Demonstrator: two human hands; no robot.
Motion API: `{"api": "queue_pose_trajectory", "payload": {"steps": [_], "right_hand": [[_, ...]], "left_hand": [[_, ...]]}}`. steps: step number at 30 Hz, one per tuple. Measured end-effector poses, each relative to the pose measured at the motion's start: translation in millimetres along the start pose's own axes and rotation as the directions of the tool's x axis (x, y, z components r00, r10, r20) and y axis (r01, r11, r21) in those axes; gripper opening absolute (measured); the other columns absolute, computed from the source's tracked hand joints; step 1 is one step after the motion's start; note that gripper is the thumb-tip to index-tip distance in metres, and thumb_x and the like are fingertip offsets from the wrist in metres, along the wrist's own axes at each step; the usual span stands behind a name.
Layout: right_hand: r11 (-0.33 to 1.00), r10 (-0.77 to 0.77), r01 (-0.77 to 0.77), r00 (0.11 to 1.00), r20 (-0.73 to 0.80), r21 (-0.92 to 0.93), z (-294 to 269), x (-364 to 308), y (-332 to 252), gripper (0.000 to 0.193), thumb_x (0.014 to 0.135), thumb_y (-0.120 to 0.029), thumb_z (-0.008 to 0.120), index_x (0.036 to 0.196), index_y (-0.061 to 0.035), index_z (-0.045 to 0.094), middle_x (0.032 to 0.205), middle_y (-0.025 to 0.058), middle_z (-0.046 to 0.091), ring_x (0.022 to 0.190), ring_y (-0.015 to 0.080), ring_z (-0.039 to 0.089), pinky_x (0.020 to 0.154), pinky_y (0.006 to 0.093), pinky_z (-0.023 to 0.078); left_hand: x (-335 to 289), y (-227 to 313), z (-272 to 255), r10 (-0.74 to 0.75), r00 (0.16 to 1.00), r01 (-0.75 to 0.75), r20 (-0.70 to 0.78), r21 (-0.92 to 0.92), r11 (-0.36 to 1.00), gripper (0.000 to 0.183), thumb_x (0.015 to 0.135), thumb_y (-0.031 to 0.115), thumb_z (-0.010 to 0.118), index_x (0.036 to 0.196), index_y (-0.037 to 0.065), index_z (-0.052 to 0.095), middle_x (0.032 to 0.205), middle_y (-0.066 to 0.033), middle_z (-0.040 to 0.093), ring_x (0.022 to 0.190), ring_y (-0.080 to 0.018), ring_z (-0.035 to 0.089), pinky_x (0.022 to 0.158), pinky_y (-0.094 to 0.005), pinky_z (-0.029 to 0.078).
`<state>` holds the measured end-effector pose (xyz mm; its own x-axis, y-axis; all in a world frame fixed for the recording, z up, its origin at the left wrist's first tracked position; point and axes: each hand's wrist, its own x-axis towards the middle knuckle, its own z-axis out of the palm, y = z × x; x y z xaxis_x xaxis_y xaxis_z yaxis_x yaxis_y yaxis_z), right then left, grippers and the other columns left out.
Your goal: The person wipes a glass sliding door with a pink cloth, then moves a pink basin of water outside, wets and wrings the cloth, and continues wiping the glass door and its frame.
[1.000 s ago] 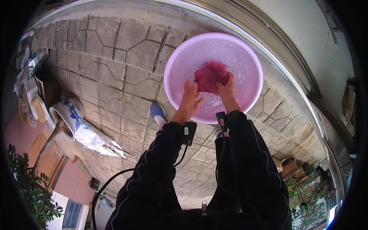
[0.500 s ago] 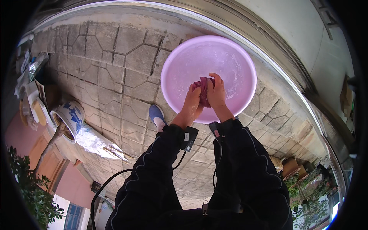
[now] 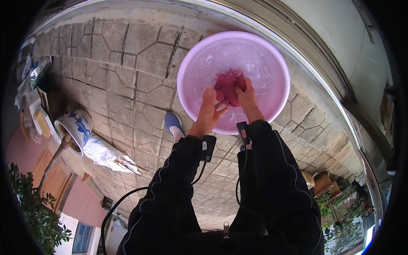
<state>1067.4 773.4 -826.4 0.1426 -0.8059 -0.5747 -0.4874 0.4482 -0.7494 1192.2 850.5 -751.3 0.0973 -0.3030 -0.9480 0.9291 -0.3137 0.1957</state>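
Left hand (image 3: 207,112): partly open above the near left side of a basin (image 3: 285,80), thumb and fingers apart, no grip on anything. Fingertips close beside the left edge of a red cloth (image 3: 229,87); cannot tell whether in contact. Cloth position: inside the basin, between both hands, crumpled. Right hand (image 3: 247,98): fingers and thumb bent inward, closed on the right portion of the cloth. Basin type: round, light purple, holding rippled water (image 3: 259,63).

Wrist fittings, left to right: black box (image 3: 207,148) at the left cuff, with black cable (image 3: 123,199) curving away to the near left; smaller black unit (image 3: 243,132) at the right cuff. Both arms in dark sleeves (image 3: 280,170).

Surroundings, left to right: green foliage (image 3: 36,208) at the near left, on a bare trunk (image 3: 55,161) rising out of a blue-and-white pot (image 3: 83,125); silvery sheet (image 3: 106,155) just right of the pot; grey paving (image 3: 148,59) across the ground; blue slipper (image 3: 173,121) on one foot, just left of the basin; leafy plants (image 3: 340,212) at the near right.
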Motion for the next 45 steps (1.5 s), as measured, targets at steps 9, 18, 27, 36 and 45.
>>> {"api": "queue_pose_trajectory", "payload": {"steps": [9, 18, 27, 36, 45], "right_hand": [[0.939, -0.219, 0.242, 0.969, 0.118, -0.245, 5.7, -72.2, -99.5, 0.024, 0.084, -0.027, 0.064, 0.091, -0.0058, 0.054, 0.086, 0.0165, 0.062, 0.08, 0.0344, 0.062, 0.067, 0.0415, 0.05], [0.954, -0.233, 0.253, 0.963, 0.135, -0.16, 1.9, -79.1, -90.9, 0.032, 0.09, -0.024, 0.055, 0.118, -0.0101, 0.05, 0.105, 0.0199, 0.056, 0.1, 0.0397, 0.055, 0.084, 0.0458, 0.046], [0.926, -0.29, 0.202, 0.921, -0.26, -0.319, -7.7, 16.8, 1.5, 0.03, 0.078, -0.009, 0.063, 0.106, -0.0079, 0.053, 0.096, 0.0154, 0.057, 0.087, 0.0324, 0.059, 0.077, 0.0445, 0.048], [0.947, -0.218, 0.294, 0.885, 0.412, -0.13, -3.6, -96.7, -92.8, 0.026, 0.084, -0.027, 0.065, 0.098, -0.0087, 0.055, 0.09, 0.0136, 0.057, 0.075, 0.0324, 0.061, 0.067, 0.0397, 0.049], [0.944, -0.219, 0.252, 0.961, 0.166, -0.215, 0.6, -76.4, -99.2, 0.036, 0.089, -0.024, 0.055, 0.123, -0.0115, 0.048, 0.105, 0.0205, 0.054, 0.096, 0.0414, 0.057, 0.08, 0.0476, 0.048]], "left_hand": [[-3.5, 0.3, 17.6, 0.3, 0.831, -0.368, 0.468, 0.06, 0.928, 0.03, 0.093, 0.022, 0.054, 0.121, 0.012, 0.049, 0.098, -0.0039, 0.058, 0.091, -0.0194, 0.059, 0.079, -0.0323, 0.051], [-14.7, 19.6, 33.1, 0.039, 0.973, -0.027, 0.227, -0.055, 0.998, 0.016, 0.099, 0.018, 0.046, 0.112, 0.011, 0.051, 0.105, -0.0024, 0.059, 0.097, -0.0137, 0.057, 0.085, -0.0298, 0.048], [-8.9, 0.6, -0.1, 0.292, 0.956, -0.291, 0.012, -0.047, 0.956, 0.047, 0.096, 0.036, 0.056, 0.135, 0.016, 0.04, 0.124, -0.0062, 0.05, 0.111, -0.0243, 0.051, 0.096, -0.0443, 0.043], [10.5, -5.8, -15.3, 0.19, 0.684, 0.121, 0.704, -0.366, 0.923, 0.032, 0.098, 0.035, 0.05, 0.121, 0.013, 0.051, 0.105, -0.0037, 0.059, 0.099, -0.0165, 0.058, 0.082, -0.0324, 0.05], [-15.0, 15.3, 12.2, 0.148, 0.93, -0.131, 0.337, -0.071, 0.989, 0.033, 0.095, 0.021, 0.048, 0.127, 0.015, 0.044, 0.116, -0.0038, 0.053, 0.106, -0.0127, 0.053, 0.091, -0.0303, 0.047]]}}
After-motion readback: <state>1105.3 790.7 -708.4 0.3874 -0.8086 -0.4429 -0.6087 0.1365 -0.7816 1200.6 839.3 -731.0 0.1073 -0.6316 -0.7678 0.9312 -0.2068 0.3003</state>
